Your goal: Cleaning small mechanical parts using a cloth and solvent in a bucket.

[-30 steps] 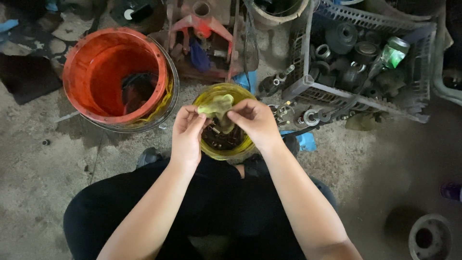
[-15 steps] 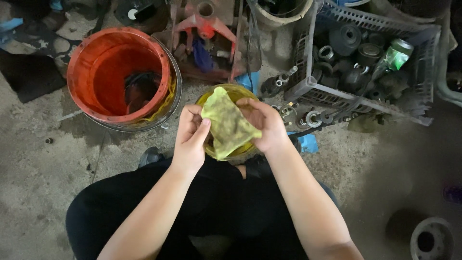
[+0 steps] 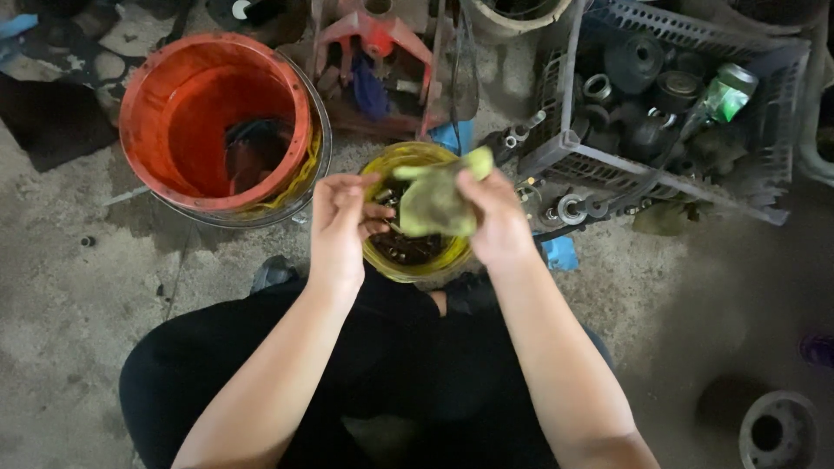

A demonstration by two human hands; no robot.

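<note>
The right hand [image 3: 497, 227] grips a greenish rag [image 3: 434, 201]; the left hand [image 3: 340, 227], half closed, pinches its edge; it may slip into the yellow tub [image 3: 382, 258] below if a grip loosens.

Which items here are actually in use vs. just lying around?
In use:
left hand
right hand
greenish rag, held in both hands
small yellow tub under the hands

Lying about:
orange bucket
grey crate of metal parts
green bottle
red metal tool
metal ring, lower right
</note>
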